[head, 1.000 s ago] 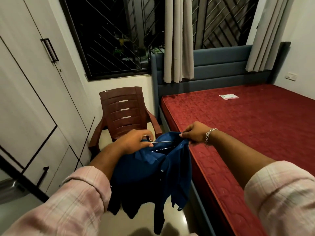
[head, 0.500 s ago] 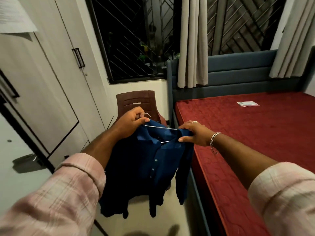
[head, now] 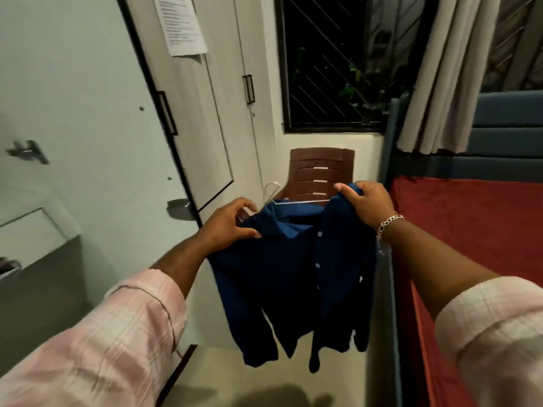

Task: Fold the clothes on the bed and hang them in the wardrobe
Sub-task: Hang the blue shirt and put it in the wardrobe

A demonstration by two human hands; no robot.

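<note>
While both hands hold it aloft between wardrobe and bed, the item catalogued is one dark blue shirt (head: 296,274), button-front, collar uppermost, mounted on a thin wire hanger (head: 289,201).

Orientation: long axis of shirt vertical, collar at top, hem and sleeves hanging toward the floor (head: 264,374). Shoulder line tilted, running from lower left to upper right. Button placket faces the camera, right of centre. Hanger bar lies along the same tilted line above the collar; its hook (head: 271,189) rises at the left end, curling up and to the left, toward the wardrobe.

Left hand (head: 232,224): fingers curled, pinching the left shoulder of the shirt near the collar, just below the hook.

Right hand (head: 367,201): fingers wrapped over the right shoulder of the shirt, gripping the cloth; whether it also clasps the hanger end beneath cannot be told. Silver chain bracelet (head: 389,223) at the wrist.

Both forearms emerge from pink checked sleeves (head: 117,333).

Surroundings: pale wardrobe (head: 205,118) at left with dark bar handles, nearest door (head: 73,127) swung open, printed sheet (head: 182,24) taped to a panel. Brown plastic chair (head: 320,168) directly behind the shirt, under a barred window (head: 332,63). Bed (head: 476,230) with red cover at right, grey-blue headboard (head: 499,136), beige curtain (head: 446,71) hanging over it.
</note>
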